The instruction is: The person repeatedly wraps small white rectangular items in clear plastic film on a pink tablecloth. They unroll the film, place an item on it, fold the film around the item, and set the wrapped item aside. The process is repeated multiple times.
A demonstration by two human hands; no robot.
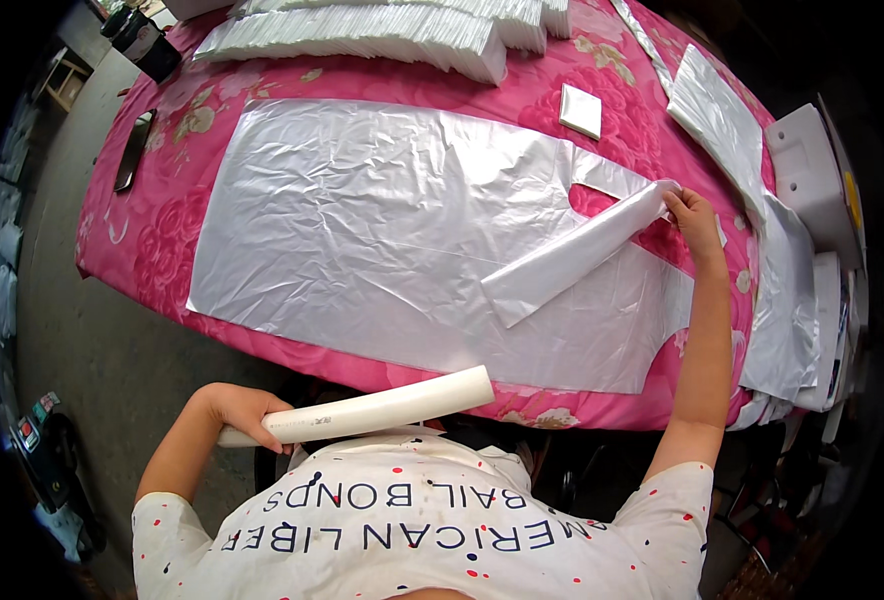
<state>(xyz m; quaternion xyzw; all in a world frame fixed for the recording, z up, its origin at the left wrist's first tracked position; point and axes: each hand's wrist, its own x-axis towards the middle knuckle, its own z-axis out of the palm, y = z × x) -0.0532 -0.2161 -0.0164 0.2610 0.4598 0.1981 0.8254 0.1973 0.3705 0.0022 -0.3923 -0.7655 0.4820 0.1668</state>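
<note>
My left hand [247,412] is wrapped round one end of a white plastic pipe [392,405], held level near my body at the table's front edge. On the table lies a large, wrinkled silvery-white plastic bag [362,225], spread flat, with cut-out handles toward the right. Over its right part runs a narrow folded strip of the same plastic [577,255], slanting up to the right. The upper end of that folded strip is pinched between the fingers of my right hand [694,220].
The pink flowered tablecloth [162,235] covers the table. Stacks of folded white plastic [362,45] stand at the back. A small white square packet [580,111], a phone [135,150] and a dark jar [144,45] lie around. More plastic bags [717,115] drape the right edge by white boxes [812,185].
</note>
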